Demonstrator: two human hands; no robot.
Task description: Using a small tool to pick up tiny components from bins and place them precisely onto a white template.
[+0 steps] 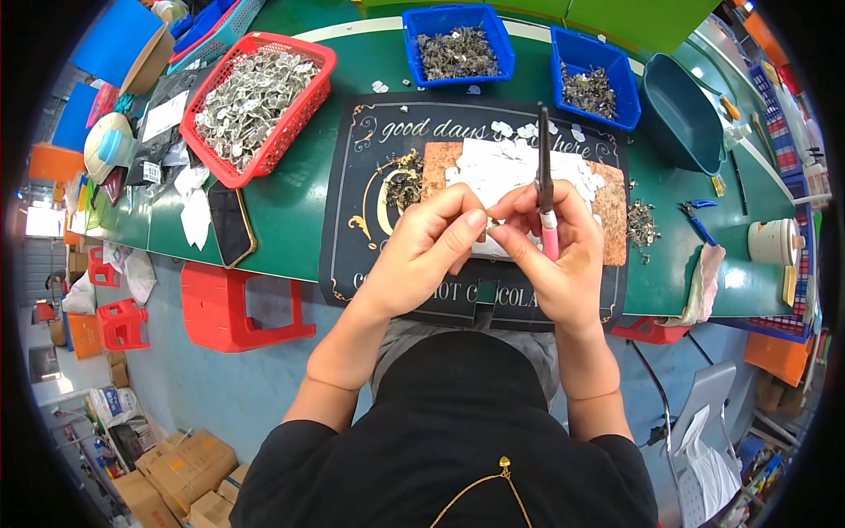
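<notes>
My left hand [433, 246] pinches a tiny piece at its fingertips, held against the fingertips of my right hand [554, 255]. Along the right hand stands a slim tool [545, 180] with a dark shaft and a pink grip, pointing away from me. Both hands hover over a black mat [352, 220] on the green table. On the mat lies a brown cork board [607, 229] covered with white paper bits [510, 167], and beside it a small heap of dark metal parts [405, 185].
A red basket [255, 106] of silvery pieces stands at the back left. Two blue bins [458, 44] [594, 79] of dark parts and a teal tub [682, 114] line the back. Blue pliers [697, 220], a cloth [704, 282] and red stools [229, 308] lie nearby.
</notes>
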